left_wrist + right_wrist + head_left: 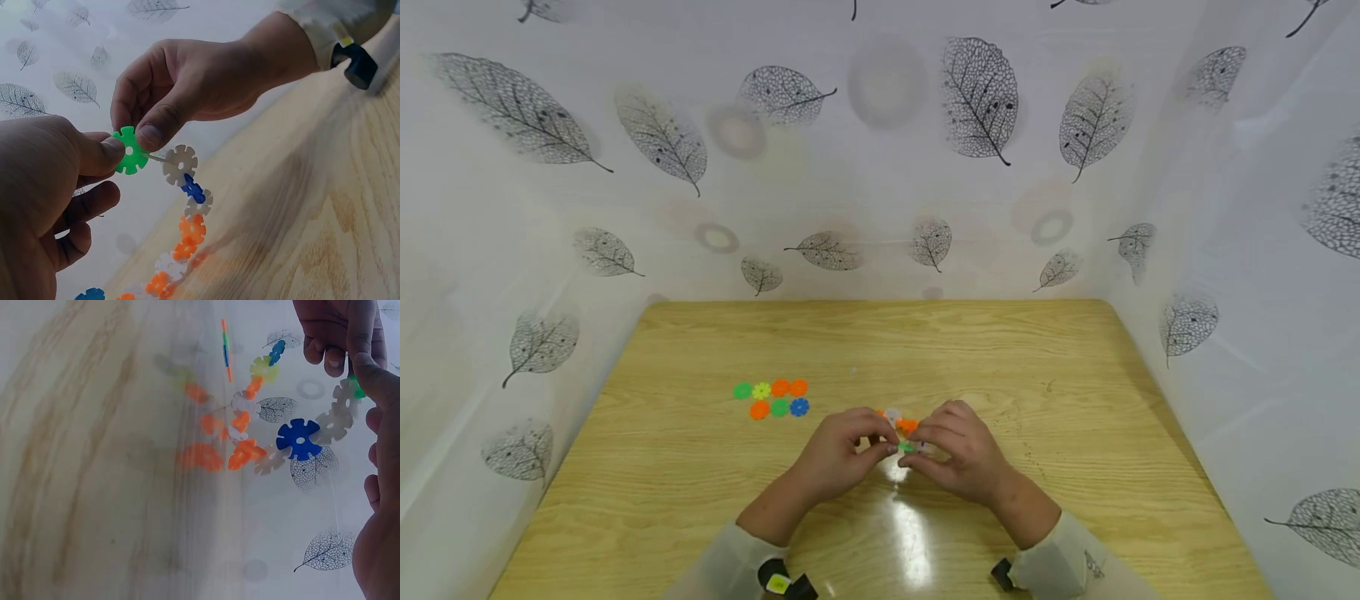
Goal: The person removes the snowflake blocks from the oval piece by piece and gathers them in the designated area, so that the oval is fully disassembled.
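In the left wrist view, my left hand [842, 454] pinches a green notched plastic snowflake disc [128, 164] between thumb and finger. My right hand [962, 458] meets it from the other side, pinching at the join between that disc and a chain of interlocked discs. A pale, see-through disc [173, 164] comes first below the join, then a dark blue disc [290, 440]. Orange [192, 231] and clear discs follow, with the chain hanging and curving down toward the table. At its far end are a yellow disc [264, 370] and a blue one [275, 352].
Several loose discs lie in two rows to the left on the wood-grain table [700, 492]: green, yellow, orange [759, 410] and blue [800, 407]. A pale leaf-printed sheet [880, 167] encloses the table at the back and both sides.
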Available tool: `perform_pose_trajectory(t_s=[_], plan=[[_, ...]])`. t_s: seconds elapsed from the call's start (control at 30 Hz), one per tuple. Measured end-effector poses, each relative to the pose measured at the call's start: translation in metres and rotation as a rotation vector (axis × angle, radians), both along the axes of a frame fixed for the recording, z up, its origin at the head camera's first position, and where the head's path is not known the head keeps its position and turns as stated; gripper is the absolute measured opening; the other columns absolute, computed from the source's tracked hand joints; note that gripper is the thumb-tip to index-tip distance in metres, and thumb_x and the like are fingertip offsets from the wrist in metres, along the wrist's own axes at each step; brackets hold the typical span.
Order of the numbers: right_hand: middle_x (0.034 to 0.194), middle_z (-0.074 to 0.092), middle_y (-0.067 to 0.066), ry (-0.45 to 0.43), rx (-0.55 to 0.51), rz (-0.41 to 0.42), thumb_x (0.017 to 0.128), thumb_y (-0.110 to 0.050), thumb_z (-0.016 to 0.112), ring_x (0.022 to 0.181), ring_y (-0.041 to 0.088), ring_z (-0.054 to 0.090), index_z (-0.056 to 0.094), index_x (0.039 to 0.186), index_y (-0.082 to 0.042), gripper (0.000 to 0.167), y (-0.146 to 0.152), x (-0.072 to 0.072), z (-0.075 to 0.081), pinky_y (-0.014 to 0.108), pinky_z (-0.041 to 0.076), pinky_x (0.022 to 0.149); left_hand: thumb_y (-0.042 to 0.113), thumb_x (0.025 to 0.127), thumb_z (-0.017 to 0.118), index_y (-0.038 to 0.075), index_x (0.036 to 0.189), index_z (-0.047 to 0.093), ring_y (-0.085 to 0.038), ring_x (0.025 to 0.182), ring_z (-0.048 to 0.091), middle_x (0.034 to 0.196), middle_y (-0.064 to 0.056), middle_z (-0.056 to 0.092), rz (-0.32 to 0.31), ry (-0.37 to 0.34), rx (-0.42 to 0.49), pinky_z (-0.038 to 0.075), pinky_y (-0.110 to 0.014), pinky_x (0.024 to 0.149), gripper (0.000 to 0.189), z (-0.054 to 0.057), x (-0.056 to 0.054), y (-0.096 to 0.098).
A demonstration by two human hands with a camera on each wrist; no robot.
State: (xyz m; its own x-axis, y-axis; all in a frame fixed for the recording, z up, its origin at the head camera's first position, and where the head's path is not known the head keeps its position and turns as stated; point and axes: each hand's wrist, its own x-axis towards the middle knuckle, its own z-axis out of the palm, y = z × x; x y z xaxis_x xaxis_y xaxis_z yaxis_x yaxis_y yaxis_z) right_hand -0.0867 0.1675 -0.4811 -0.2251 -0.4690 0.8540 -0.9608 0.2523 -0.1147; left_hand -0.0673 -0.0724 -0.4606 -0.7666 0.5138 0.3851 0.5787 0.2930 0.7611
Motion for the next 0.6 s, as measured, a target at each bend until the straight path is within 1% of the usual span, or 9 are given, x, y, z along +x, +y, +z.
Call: perform_pose_trajectory(t_s=[0.13, 0.23, 0.37, 0.5, 0.6], plan=[[0.100, 0.073, 0.001, -0.072, 0.051, -0.040, 0.084, -0.039, 0.088, 0.088, 0.018, 0.065, 0.075, 0.109, -0.006, 0.044, 0.0014, 0.0020, -0.0006, 0.037, 0.049, 0.083, 0.011, 0.096, 0.076, 0.020, 0.095, 0.075, -0.005, 0.084, 0.063, 0.098, 0.003, 0.073, 0.012, 0.021, 0.013, 0.048, -0.027, 0.063, 0.008, 0.0016, 0.0008, -0.0004], [0.103, 0.073, 0.001, -0.103, 0.073, -0.054, 0.083, -0.039, 0.089, 0.092, 0.019, 0.065, 0.075, 0.113, -0.007, 0.046, 0.0020, 0.0022, -0.0014, 0.038, 0.049, 0.085, 0.011, 0.096, 0.075, 0.019, 0.096, 0.075, -0.006, 0.084, 0.063, 0.098, 0.005, 0.072, 0.017, 0.040, 0.031, 0.049, -0.030, 0.063, 0.008, 0.0026, 0.0004, -0.0002], [0.102, 0.073, 0.000, -0.098, 0.074, -0.065, 0.086, -0.038, 0.087, 0.091, 0.018, 0.065, 0.076, 0.112, -0.008, 0.042, 0.0019, 0.0013, -0.0018, 0.037, 0.050, 0.082, 0.009, 0.095, 0.076, 0.018, 0.096, 0.075, -0.006, 0.083, 0.063, 0.098, 0.006, 0.072, 0.025, 0.054, 0.045, 0.050, -0.033, 0.064, 0.009, 0.0031, -0.0004, -0.0004], [0.099, 0.074, 0.000, -0.069, 0.062, -0.064, 0.088, -0.037, 0.085, 0.087, 0.018, 0.066, 0.077, 0.109, -0.005, 0.038, 0.0010, 0.0003, -0.0013, 0.038, 0.051, 0.080, 0.007, 0.095, 0.075, 0.016, 0.097, 0.075, -0.006, 0.080, 0.060, 0.098, 0.006, 0.072, 0.022, 0.072, 0.062, 0.050, -0.029, 0.064, 0.009, 0.0019, -0.0010, -0.0013], [0.097, 0.074, 0.001, -0.042, 0.050, -0.057, 0.089, -0.035, 0.085, 0.085, 0.018, 0.066, 0.077, 0.107, -0.004, 0.037, -0.0001, -0.0001, -0.0003, 0.039, 0.051, 0.078, 0.007, 0.096, 0.074, 0.016, 0.097, 0.074, -0.006, 0.078, 0.059, 0.099, 0.004, 0.072, 0.021, 0.100, 0.073, 0.050, -0.026, 0.064, 0.009, 0.0004, -0.0013, -0.0020]])
